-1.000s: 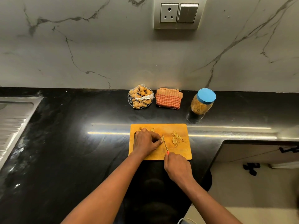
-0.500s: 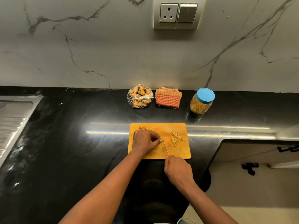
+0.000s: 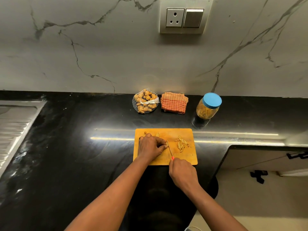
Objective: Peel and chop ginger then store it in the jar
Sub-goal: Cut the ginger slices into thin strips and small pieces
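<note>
The orange cutting board point(image 3: 187, 158) lies square to the person, near the counter's front edge, so both arms reach it easily. The left hand point(image 3: 150, 147) curls its fingers down over a ginger piece point(image 3: 166, 144), pinning it and keeping the fingertips tucked back from the blade. The right hand point(image 3: 182, 170) is wrapped round the handle of a small knife point(image 3: 169, 148), whose blade stands just beside those knuckles, ready to slice. The blue-lidded jar point(image 3: 208, 107), already part full and closed, waits behind the board. Cut slices point(image 3: 181, 144) sit heaped to the right, clear of the blade.

A veined marble wall point(image 3: 100, 55) backs the glossy black counter point(image 3: 83, 155). A steel drainboard point(image 3: 15, 124) sits far left. A net bag point(image 3: 145, 101) of ginger, a checked cloth point(image 3: 174, 103) and a socket plate point(image 3: 185, 15) complete it.
</note>
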The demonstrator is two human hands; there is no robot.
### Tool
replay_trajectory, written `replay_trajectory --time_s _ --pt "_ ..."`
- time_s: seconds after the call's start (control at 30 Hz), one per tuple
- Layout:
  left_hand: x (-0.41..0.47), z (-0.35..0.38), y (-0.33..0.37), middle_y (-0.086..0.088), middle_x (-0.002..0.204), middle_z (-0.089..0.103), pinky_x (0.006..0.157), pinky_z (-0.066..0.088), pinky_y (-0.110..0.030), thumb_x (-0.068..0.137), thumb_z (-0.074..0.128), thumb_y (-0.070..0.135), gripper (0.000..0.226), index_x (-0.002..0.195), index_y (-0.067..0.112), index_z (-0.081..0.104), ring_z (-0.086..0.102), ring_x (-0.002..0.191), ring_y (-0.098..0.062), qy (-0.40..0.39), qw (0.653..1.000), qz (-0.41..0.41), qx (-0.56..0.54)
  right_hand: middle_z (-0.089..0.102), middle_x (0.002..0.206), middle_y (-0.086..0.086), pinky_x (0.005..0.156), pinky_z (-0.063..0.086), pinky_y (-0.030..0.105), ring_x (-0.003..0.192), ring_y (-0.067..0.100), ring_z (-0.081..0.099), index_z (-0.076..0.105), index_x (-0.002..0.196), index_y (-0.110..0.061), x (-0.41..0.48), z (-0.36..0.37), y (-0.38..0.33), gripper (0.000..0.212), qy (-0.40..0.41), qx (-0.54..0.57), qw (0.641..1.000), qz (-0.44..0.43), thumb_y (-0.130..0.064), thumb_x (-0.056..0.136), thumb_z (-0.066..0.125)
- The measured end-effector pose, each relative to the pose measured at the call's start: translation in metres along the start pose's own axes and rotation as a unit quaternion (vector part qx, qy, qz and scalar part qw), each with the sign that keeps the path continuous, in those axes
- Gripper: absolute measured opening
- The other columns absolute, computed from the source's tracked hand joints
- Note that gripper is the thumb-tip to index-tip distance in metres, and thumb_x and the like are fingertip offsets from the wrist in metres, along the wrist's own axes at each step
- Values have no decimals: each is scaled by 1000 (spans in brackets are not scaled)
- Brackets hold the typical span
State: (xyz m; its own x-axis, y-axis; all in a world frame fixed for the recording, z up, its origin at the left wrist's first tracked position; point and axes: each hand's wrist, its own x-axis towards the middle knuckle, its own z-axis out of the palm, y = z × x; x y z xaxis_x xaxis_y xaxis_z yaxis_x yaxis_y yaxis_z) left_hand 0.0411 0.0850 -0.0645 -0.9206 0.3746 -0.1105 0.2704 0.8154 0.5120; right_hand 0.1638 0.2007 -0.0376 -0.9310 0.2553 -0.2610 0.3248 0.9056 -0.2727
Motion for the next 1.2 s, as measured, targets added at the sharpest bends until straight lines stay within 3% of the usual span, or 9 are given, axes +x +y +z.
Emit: replay_trajectory --time_s 0.47,0.77,1.2 --pt "0 3 -1 21 97 71 90 40 -39 80 68 55 24 97 40 74 49 95 -8 7 1000 -2 8 59 81 -2 57 40 31 78 21 65 61 96 -18 3 0 -3 39 -4 -6 1000 13 -40 105 30" --pt "-2 -1 2 18 95 72 85 37 -37 81 68 54 24 98 39 74 48 94 -10 13 1000 5 26 69 94 7 60 43 32 85 25 67 64 97 -13 16 -5 -12 34 -22 -48 999 2 -28 105 34" --pt "-3 1 0 19 99 72 90 37 -37 81 70 52 24 99 38 74 49 96 -8 12 1000 -6 1 64 85 1 57 38 31 78 22 66 59 96 -17 2 -4 8 37 12 -24 999 29 -37 105 30"
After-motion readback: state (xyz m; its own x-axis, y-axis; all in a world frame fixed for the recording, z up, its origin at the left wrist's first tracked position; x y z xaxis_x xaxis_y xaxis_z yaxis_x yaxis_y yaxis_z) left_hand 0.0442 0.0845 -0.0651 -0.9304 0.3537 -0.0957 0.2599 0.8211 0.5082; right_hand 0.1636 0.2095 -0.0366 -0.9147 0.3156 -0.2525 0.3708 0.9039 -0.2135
